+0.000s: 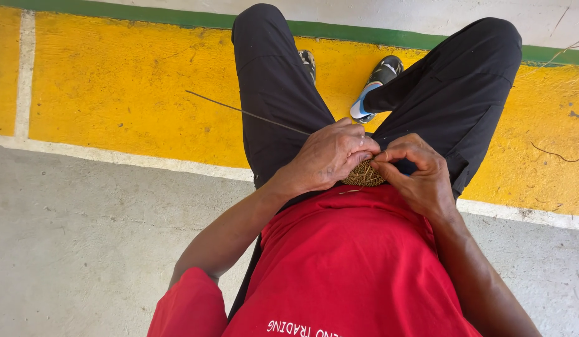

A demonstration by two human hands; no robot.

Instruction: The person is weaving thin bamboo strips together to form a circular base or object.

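outdoor concrete floor [83, 249], grey and rough. a wide yellow painted band [127, 87] crosses it, white line [115, 157] on the near edge, green stripe [364, 34] on the far edge, paler concrete beyond. person seated, black trousers [270, 81], red shirt [345, 262], sneakers [380, 78] resting on the yellow band. open floor to the left of the legs. loose thin strands [560, 153] lie on the yellow near the right edge.

small woven fibre piece [363, 175], tan, rounded, sits in the lap just above the shirt hem, between both hands and touching both. left hand [327, 159] closed over its left side, fingers curled on it. right hand [417, 171] pinching its right edge with thumb and fingertips. a long thin fibre strand [246, 112] runs out from under the left hand, up-left across the thigh and over the yellow band.
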